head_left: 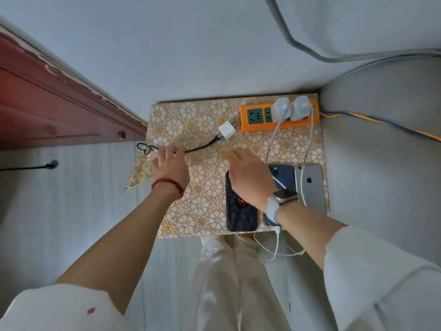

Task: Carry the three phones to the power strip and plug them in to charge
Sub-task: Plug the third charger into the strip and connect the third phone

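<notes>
Three phones lie face down at the near right of a small table (205,206) with a gold flower cloth: a black spider-web one (239,211), a blue one (284,174) and a silver one (311,185). White cables run from the blue and silver phones to two white chargers (291,109) in the orange power strip (257,118). A third white charger (226,130) lies unplugged beside the strip, trailing a black cable (200,147). My left hand (170,167) pinches that cable. My right hand (248,177) hovers with relaxed fingers above the black phone's far end.
A red wooden door (47,111) stands at the left. A grey sofa or bed edge (381,163) borders the table on the right. A blue and yellow cord (381,123) leaves the strip rightward. Loose white cable hangs off the table's near edge by my legs.
</notes>
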Demonstrator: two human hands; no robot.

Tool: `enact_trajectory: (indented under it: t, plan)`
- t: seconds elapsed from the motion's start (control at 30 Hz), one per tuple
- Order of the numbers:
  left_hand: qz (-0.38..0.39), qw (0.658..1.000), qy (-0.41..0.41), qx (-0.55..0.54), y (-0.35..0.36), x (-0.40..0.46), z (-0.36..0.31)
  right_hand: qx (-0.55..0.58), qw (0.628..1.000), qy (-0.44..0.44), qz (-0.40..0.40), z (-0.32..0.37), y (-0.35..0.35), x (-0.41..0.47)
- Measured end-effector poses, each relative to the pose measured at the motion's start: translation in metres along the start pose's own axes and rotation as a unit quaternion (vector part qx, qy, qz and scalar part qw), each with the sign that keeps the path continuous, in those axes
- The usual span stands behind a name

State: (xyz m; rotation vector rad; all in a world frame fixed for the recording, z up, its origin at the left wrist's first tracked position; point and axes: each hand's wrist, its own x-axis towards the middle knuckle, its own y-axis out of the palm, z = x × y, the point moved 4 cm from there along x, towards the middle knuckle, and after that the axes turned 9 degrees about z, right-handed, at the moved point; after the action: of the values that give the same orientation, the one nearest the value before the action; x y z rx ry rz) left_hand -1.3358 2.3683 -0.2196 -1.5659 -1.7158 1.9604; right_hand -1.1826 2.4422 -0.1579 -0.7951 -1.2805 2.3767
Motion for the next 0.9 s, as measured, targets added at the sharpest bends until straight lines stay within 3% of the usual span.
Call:
enact_trajectory:
  t: [0.13,0.3,0.5,0.57,0.67,0.77,0.9]
  plan:
    - [-0.018,0.997,0.037,0.065,0.0,0.011,0.004,-0.099,0.994,-0.017,0.043,-0.005,-0.001,0.031]
    - [-0.099,0.983,0.137,-0.069,-0.021,-0.002,0.006,-0.127,0.978,-0.054,0.154,-0.013,0.003,0.058]
    - [-0.168,0.941,0.267,-0.126,-0.072,-0.026,-0.014,-0.167,0.973,-0.092,0.13,-0.008,-0.006,0.077]
    - [-0.176,0.933,0.277,-0.149,-0.081,-0.028,-0.021,-0.125,0.978,-0.101,0.133,-0.007,-0.014,0.077]
    - [-0.174,0.932,0.259,-0.187,-0.084,-0.026,-0.025,-0.054,0.994,-0.077,0.051,-0.014,-0.046,0.074]
    - [-0.166,0.928,0.265,-0.201,-0.082,-0.023,-0.029,-0.052,0.998,-0.044,-0.016,-0.031,-0.071,0.068]
    - [-0.159,0.931,0.254,-0.21,-0.079,-0.017,-0.031,0.062,0.987,0.087,-0.119,-0.067,-0.091,0.059]
